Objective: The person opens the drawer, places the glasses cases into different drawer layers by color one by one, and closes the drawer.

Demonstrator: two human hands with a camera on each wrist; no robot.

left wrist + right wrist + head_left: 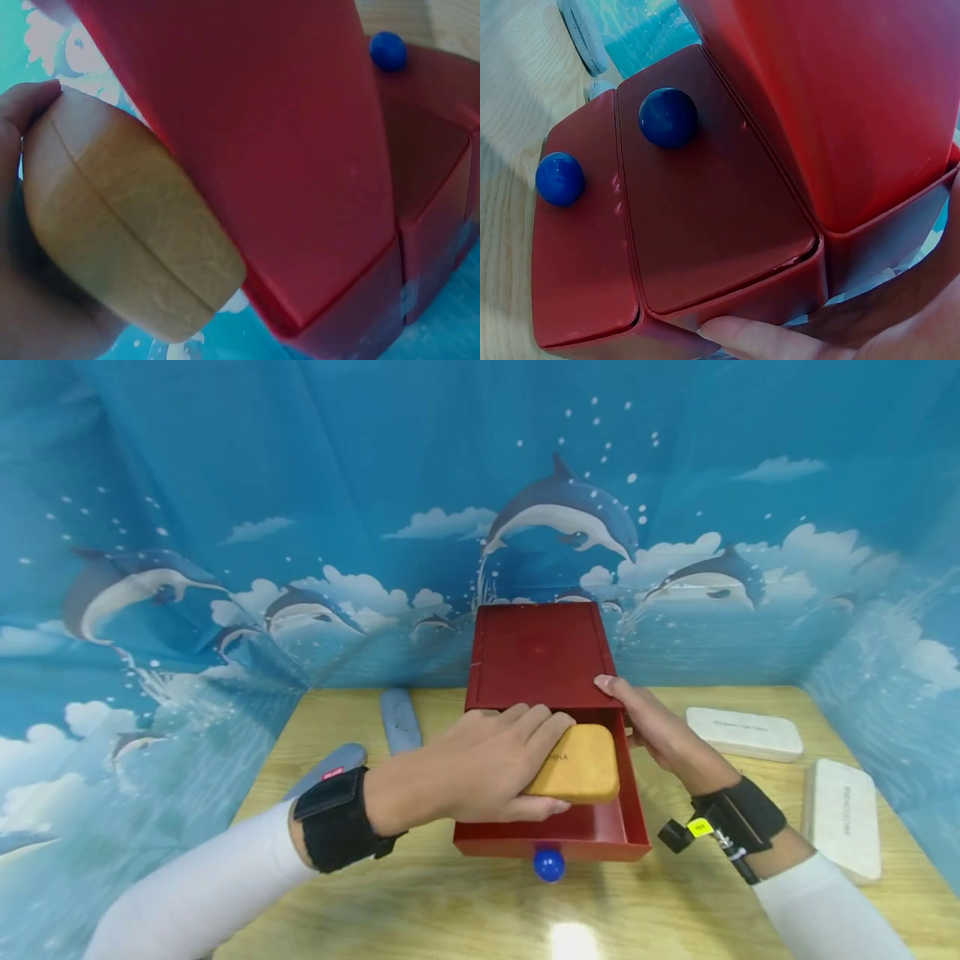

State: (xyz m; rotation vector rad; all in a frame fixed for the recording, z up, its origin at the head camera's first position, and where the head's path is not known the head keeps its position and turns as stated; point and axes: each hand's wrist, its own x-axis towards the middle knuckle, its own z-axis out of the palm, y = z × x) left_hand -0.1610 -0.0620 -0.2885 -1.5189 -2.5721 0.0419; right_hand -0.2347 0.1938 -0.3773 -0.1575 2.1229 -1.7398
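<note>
My left hand (506, 764) grips a yellow-tan case (581, 768) from above, over the pulled-out top drawer (633, 810) of a red drawer cabinet (536, 652). A seam runs along the case (124, 217) in the left wrist view, and part of its printed lettering is covered by my fingers. My right hand (660, 727) rests against the cabinet's right side, thumb at the top edge. In the right wrist view, a straight finger (754, 337) touches the side by the closed lower drawers (705, 210). A blue ball knob (550, 865) is on the top drawer's front.
Two white printed cases, one farther back (742, 733) and one nearer (843, 818), lie on the wooden table (420, 902) at the right. At the left are two blue-grey long pieces (401, 718), one partly behind my left wrist. A dolphin-print curtain (375, 485) surrounds the table's back and sides.
</note>
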